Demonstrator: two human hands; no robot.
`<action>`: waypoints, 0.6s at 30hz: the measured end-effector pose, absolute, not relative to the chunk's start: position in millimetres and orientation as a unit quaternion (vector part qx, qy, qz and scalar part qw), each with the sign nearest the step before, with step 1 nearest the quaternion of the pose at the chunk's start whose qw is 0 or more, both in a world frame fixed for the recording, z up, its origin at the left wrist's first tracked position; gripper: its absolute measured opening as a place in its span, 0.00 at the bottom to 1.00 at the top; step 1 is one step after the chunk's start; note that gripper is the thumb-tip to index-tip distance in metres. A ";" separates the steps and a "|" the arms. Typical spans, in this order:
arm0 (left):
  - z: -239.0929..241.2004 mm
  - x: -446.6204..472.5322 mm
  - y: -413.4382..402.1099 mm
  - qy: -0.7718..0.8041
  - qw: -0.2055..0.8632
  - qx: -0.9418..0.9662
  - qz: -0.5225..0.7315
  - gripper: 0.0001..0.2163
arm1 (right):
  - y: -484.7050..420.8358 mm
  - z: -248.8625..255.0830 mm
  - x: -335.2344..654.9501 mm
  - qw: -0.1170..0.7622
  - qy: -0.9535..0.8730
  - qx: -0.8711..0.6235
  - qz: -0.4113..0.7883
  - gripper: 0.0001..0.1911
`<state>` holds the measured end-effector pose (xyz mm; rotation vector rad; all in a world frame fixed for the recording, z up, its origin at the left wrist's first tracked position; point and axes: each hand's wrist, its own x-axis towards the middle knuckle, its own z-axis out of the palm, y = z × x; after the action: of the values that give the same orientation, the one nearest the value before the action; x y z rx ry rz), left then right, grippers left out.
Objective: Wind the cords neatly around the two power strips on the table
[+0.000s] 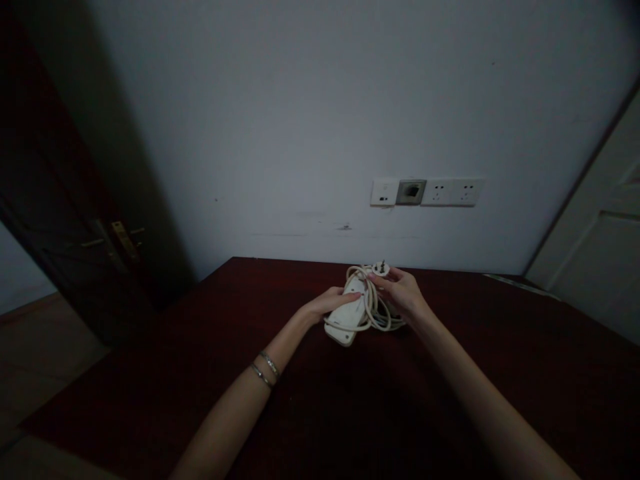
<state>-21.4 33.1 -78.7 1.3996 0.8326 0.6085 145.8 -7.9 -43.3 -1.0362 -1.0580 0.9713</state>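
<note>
A white power strip point(345, 313) is gripped by my left hand point(331, 301), its thumb lying across the flat side. Loops of its pale cord point(371, 303) wrap around the strip and hang in a loose bundle to the right. Between the fingers of my right hand point(403, 290) is the plug point(381, 268), with its metal prongs facing up and away from me. Part of the cord bundle lies behind my right fingers, so I cannot see all of it. Both hands are above the dark red table point(280, 413).
On the wall behind the table is a row of wall sockets point(453, 192), with a grey-framed outlet point(411, 192) among them. A dark door with a brass handle point(125, 240) stands at the left. A white door point(600, 220) is at the right.
</note>
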 end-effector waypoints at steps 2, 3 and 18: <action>-74.5 -20.3 32.0 0.353 0.646 0.611 0.290 0.19 | -10.5 -36.8 149.0 0.623 -0.514 -0.485 0.335 0.19; -72.2 -19.8 32.1 0.350 0.643 0.611 0.301 0.18 | -12.3 -33.5 150.3 0.616 -0.539 -0.496 0.290 0.19; -43.8 -31.5 23.1 0.493 0.252 0.789 0.268 0.26 | -38.9 -5.9 147.3 0.682 -0.526 -0.506 0.031 0.21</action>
<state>-31.5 23.1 -43.8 2.1462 1.3399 0.7281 147.3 -38.9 -5.9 -1.1360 -1.1809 0.0700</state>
